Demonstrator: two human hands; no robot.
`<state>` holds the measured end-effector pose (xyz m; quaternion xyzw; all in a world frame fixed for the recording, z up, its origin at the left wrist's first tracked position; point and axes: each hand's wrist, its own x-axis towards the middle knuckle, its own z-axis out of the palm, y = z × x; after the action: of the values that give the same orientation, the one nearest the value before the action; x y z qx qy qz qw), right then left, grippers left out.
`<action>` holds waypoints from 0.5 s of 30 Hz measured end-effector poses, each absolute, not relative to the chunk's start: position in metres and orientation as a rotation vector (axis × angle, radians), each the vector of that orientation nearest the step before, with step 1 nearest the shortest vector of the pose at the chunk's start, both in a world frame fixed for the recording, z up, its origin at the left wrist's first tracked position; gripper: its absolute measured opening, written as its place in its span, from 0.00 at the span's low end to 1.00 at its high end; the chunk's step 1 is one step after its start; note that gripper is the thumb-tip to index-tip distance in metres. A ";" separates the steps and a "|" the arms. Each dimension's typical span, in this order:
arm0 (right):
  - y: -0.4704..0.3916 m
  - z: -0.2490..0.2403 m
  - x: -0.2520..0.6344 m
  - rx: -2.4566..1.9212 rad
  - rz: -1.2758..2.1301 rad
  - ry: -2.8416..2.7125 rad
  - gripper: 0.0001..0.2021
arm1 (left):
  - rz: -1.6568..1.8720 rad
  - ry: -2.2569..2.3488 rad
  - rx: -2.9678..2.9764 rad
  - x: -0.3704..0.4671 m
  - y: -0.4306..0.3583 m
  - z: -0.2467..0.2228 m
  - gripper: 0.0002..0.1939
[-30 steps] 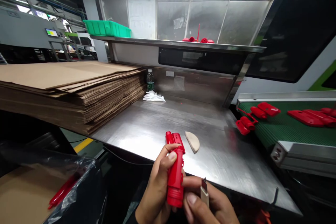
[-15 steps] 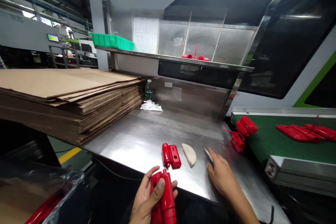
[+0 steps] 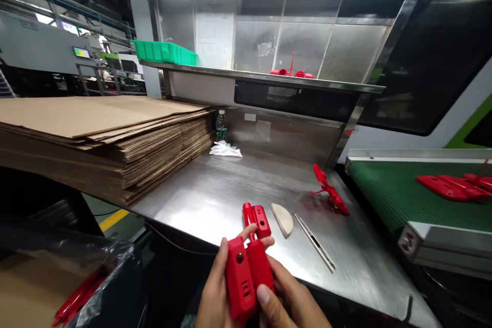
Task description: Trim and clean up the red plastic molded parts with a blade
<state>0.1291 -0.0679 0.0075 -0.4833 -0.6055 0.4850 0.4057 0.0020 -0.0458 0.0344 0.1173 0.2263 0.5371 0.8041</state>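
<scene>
Both hands meet at the bottom edge of the view, closed around one red plastic housing [image 3: 246, 277]. Left hand [image 3: 213, 297] wraps its left side from behind, fingertips curled over the top edge; right hand [image 3: 286, 302] cups the right side from below, thumb pressed flat on the lower front face. That housing (two long halves side by side, it seems) is held upright, just in front of the near edge of the steel table [image 3: 215, 200]. Beyond the fingertips, a second, smaller red part [image 3: 257, 217] lies on the table, nearly touching the top of the held piece. Just right of it sits a pale half-round pad [image 3: 283, 219], then a thin blade tool [image 3: 314, 241] lying at a slant. Farther right, a red sprue piece [image 3: 329, 195] rests near the green conveyor belt [image 3: 388, 195].
</scene>
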 end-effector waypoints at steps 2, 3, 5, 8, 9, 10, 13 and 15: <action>-0.062 0.021 0.143 -1.391 1.105 -1.696 0.35 | 1.163 0.476 0.253 -0.004 -0.044 0.034 0.30; -0.057 0.027 0.150 -1.553 0.962 -1.775 0.34 | 1.206 0.488 0.289 -0.006 -0.043 0.032 0.29; -0.041 0.038 0.164 -1.911 0.603 -1.845 0.31 | 1.267 0.489 0.402 -0.010 -0.043 0.029 0.30; -0.010 0.045 0.173 -2.278 0.188 -1.827 0.24 | 1.250 0.378 0.585 -0.014 -0.047 0.023 0.37; 0.000 0.043 0.173 -2.328 0.160 -1.835 0.21 | 1.232 0.329 0.628 -0.015 -0.049 0.022 0.38; 0.008 0.041 0.173 -2.360 0.140 -1.852 0.18 | 1.215 0.289 0.665 -0.017 -0.050 0.020 0.39; 0.018 0.030 0.171 -2.383 0.133 -1.862 0.13 | 1.185 0.234 0.760 -0.022 -0.051 0.017 0.39; 0.018 0.024 0.173 -2.370 0.176 -1.828 0.13 | 1.178 0.236 0.813 -0.025 -0.050 0.015 0.37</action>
<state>0.1734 0.0178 0.0236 -0.7885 -0.6081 0.0585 0.0716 -0.0250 -0.0501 0.0149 0.3719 0.1080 0.5388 0.7482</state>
